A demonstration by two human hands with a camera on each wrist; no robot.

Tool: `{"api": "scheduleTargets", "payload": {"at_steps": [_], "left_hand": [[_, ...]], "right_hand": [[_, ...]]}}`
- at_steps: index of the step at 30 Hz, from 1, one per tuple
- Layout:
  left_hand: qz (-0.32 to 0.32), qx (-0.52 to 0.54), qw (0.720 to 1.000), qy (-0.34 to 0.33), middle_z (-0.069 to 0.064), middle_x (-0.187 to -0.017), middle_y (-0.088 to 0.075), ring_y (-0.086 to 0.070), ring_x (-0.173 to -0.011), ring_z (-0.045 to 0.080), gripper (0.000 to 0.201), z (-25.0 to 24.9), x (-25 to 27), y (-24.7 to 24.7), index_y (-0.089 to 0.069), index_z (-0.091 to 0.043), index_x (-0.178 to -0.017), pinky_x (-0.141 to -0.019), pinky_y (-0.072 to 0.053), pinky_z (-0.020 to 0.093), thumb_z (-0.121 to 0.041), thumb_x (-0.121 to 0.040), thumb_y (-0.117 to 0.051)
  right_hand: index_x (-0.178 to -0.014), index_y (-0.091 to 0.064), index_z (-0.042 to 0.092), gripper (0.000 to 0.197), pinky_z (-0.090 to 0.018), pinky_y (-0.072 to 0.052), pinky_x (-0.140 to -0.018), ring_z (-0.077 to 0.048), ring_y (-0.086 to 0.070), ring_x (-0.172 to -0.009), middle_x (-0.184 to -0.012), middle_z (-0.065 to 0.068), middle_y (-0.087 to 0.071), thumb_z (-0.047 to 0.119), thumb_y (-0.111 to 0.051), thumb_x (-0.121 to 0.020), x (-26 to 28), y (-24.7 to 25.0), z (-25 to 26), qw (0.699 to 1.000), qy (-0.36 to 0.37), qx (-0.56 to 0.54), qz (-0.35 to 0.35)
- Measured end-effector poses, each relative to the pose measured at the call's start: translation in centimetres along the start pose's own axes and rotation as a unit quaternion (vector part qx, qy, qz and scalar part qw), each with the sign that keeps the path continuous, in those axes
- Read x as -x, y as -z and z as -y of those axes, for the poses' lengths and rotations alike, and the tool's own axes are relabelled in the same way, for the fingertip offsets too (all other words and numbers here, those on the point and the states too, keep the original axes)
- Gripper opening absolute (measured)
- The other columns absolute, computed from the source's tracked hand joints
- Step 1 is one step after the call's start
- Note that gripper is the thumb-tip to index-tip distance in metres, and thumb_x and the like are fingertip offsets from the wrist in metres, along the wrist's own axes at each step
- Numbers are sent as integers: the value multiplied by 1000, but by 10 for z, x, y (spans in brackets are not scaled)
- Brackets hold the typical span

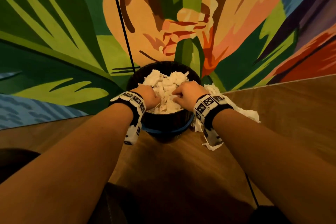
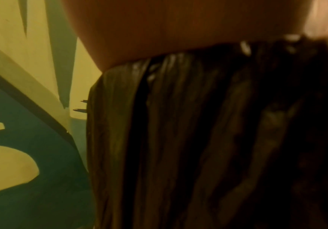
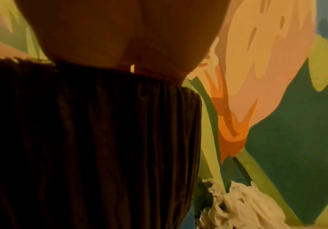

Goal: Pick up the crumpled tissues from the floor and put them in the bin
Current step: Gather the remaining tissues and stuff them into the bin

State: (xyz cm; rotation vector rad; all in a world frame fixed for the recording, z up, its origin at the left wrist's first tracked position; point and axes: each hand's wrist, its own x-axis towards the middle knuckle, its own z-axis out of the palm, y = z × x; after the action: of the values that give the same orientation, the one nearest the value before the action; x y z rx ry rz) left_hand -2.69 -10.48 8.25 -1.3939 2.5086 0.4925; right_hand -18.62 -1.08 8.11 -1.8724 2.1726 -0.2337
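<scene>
Both hands, left hand (image 1: 151, 96) and right hand (image 1: 187, 92), press curled fingers into the bin (image 1: 163, 122)'s heaped tissues (image 1: 166, 85), which look light, soft and springy, best gathered by bunched folds.

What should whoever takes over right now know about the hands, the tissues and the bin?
Left hand: fingers down in the heap of crumpled white tissues, grip hidden.
Right hand: same, pressing on the heap.
Round black bin with bag liner: stands on the wooden floor by the painted wall, filled to the rim.
Done: most tissues binned.
Left: loose white tissues on the floor right of the bin, partly behind the right wrist.
</scene>
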Motion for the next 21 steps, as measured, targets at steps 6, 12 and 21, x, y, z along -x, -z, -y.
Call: {"api": "scheduleTargets", "payload": {"at_steps": [6,12,21], "left_hand": [[30,-25,999,16,15,-74,-57,-58,-71,27,32,-10,-5,-4,-60,-12,-75,-56,-40,29,-35,-95,-48],[35,-57,998,13,13,-105,-63,-62,-102,29,37,-16,-2,-7,-63,-2,-102,-82,-52,37,-35,-96,-47],[-177,-41,983,-22,19,-86,-62,-53,-91,33,42,-11,4,17,-62,-15,-67,-69,-44,36,-40,-92,-41]], "right_hand": [[-68,-60,14,51,-36,-47,-76,-24,-55,-70,-73,-4,-62,45,-30,-94,1,-6,-3,993,1,99,61],[-77,-60,24,45,-41,-31,-88,-24,-46,-103,-94,-4,-53,50,-26,-91,-9,-11,-4,984,-11,152,96],[-137,-50,43,42,-35,-29,-86,-18,-35,-101,-100,6,-47,34,-41,-97,5,-7,-22,991,87,20,-103]]}}
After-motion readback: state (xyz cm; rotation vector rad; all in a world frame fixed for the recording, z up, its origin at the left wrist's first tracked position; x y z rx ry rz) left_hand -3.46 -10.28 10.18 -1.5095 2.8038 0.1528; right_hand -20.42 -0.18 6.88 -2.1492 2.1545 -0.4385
